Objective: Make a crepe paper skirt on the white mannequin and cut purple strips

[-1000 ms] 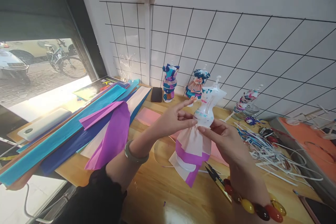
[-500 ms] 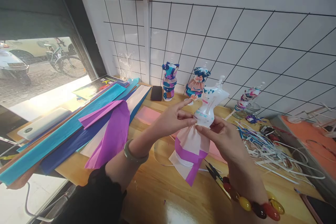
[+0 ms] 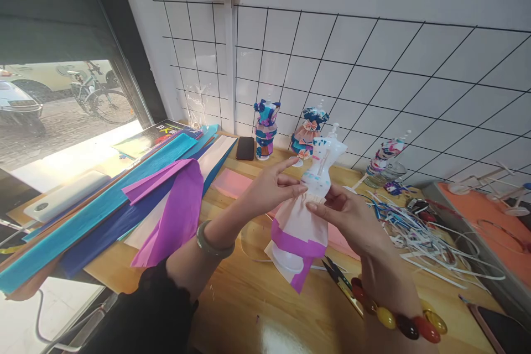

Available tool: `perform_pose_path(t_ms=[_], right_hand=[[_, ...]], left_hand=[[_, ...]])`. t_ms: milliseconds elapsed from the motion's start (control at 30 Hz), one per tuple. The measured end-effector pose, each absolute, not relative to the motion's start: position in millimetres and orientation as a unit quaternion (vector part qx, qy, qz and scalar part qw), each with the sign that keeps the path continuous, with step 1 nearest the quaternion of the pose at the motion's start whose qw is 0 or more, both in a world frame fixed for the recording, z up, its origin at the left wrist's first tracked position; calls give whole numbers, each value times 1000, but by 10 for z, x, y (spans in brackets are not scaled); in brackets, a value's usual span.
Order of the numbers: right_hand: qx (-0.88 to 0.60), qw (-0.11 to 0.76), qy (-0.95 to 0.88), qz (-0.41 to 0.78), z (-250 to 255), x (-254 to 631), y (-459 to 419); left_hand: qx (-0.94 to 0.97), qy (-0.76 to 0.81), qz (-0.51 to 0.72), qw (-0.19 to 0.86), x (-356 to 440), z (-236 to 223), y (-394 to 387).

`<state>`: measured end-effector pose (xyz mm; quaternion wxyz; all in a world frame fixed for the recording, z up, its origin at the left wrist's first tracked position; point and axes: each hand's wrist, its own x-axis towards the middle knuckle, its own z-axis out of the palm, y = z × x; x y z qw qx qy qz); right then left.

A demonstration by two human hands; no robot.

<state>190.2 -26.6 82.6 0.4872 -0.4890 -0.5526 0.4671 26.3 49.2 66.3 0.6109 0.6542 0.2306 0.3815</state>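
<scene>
A small white dress form [image 3: 326,157] stands in front of me, with bits of blue and pink on its bust and waist. Round its lower part hangs a skirt of pale pink and purple crepe paper [image 3: 305,229], gathered at the waist. My left hand [image 3: 274,188] pinches the gathered top from the left, its index finger raised. From the other side my right hand [image 3: 348,210] grips the waist, thumb on the paper in front and fingers behind the form, partly hidden. Below the right hand lie black-bladed scissors [image 3: 338,282].
Long crepe paper strips [image 3: 170,215] cover the left side. Behind stand decorated dress forms [image 3: 266,130] and a phone [image 3: 245,148]. Thin paper strips [image 3: 418,232] heap at right, beside an orange-lined tray [image 3: 489,221]. Another phone [image 3: 498,321] lies at the lower right edge.
The dress form has turned slightly and shifted a little left, and its top sits lower. Both hands keep their hold at the waist. The skirt front looks smoother.
</scene>
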Motion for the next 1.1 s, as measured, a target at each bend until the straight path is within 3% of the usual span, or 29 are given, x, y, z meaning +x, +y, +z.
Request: perform_pose_path(t_ms=[633, 900, 1100], right_hand=[[-494, 529, -543, 425, 743, 1845, -218], [-521, 580, -403, 480, 726, 2030, -179], [-524, 618, -339, 478, 601, 2293, -52]], left_hand=[[683, 238, 393, 569, 265, 709, 421], [778, 299, 427, 350, 233, 782, 405], [875, 152, 396, 235, 188, 868, 267]])
